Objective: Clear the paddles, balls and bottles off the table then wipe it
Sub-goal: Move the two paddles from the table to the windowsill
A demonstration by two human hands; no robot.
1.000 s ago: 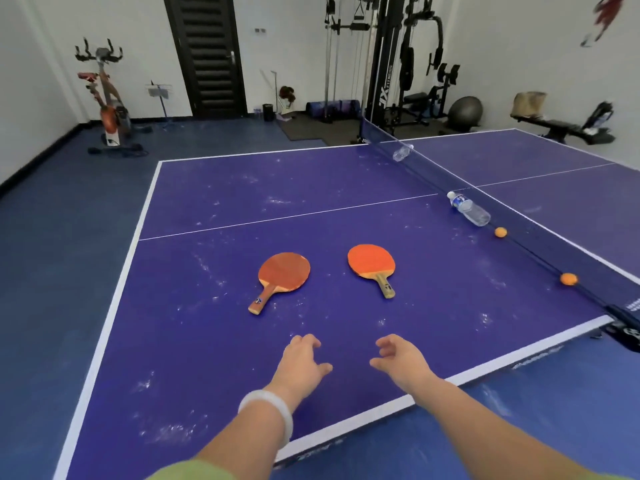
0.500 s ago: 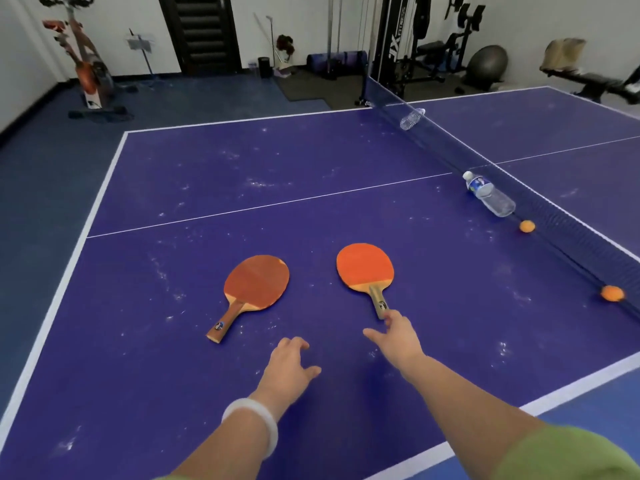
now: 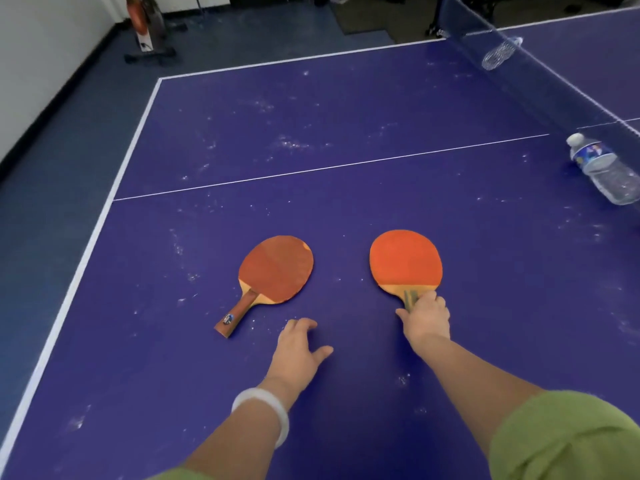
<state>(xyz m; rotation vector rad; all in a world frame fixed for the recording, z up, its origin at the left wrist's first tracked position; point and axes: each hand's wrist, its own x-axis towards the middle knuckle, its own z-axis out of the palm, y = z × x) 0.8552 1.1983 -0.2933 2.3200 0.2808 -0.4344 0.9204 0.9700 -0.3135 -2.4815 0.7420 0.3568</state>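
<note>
Two paddles lie flat on the dusty purple table point(image 3: 346, 116). My right hand point(image 3: 425, 317) grips the handle of the bright orange paddle point(image 3: 405, 259). The darker red-brown paddle point(image 3: 277, 268) lies to its left, handle pointing toward the near left. My left hand point(image 3: 298, 351) hovers open just right of that handle, touching nothing. A clear water bottle point(image 3: 604, 168) lies on its side by the net at the right. A second bottle point(image 3: 500, 51) shows behind the net. No balls are in view.
The dark net point(image 3: 540, 74) runs across the upper right. The table's white left edge line point(image 3: 86, 251) borders blue floor. An exercise bike point(image 3: 147, 26) stands on the floor at the far left near the white wall.
My head has leaned in closer over the table. My right hand has moved forward and closed on the orange paddle's handle. My left hand has moved nearer the red-brown paddle. The balls have left the view.
</note>
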